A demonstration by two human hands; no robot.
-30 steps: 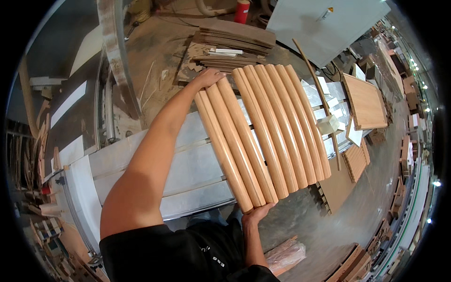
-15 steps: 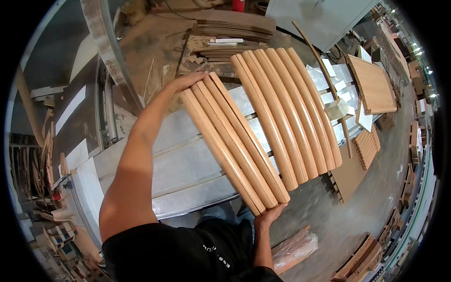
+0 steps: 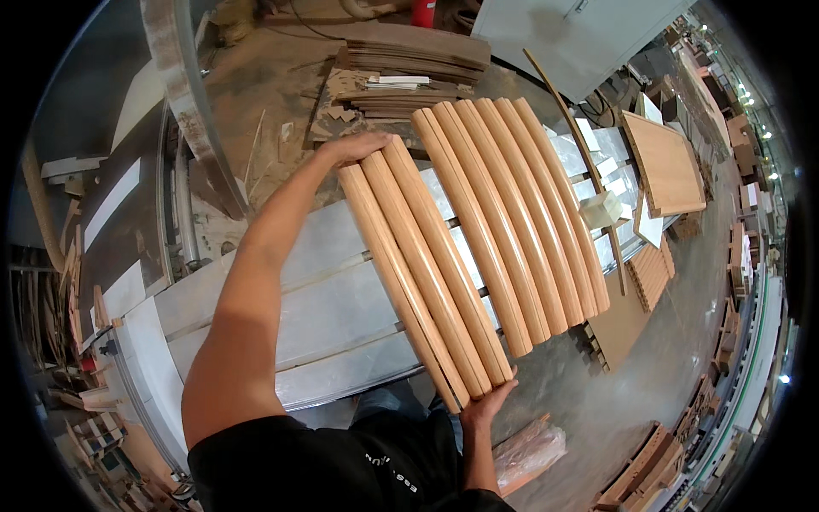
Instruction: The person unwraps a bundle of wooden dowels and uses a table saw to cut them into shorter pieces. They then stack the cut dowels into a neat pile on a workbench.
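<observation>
1. My left hand [image 3: 358,147] grasps the far ends of three wooden slats [image 3: 424,269], wrapped over them; my right hand [image 3: 486,404] grasps their near ends, palm cupped up against them. Some fingers are hidden, so I can't tell how hard either one squeezes.

2. The three slats lie side by side over the pale metal table [image 3: 328,311], their near ends past its front edge. Whether they rest on it or hang slightly above, I can't tell.

3. I judge them stiff and fairly weighty together, with a smooth, rounded, glossy face that could slip. The ends look the best hold: one palm at each, squeezing lengthwise, fingers keeping the three together. They don't look fragile, though the finish might scuff.

4. Their long axis runs aslant, from my left hand at the far left down to my right hand at the near right.

5. Just right of them, across a narrow gap, a row of matching slats [image 3: 516,226] points much the same way; neither hand touches it.
</observation>
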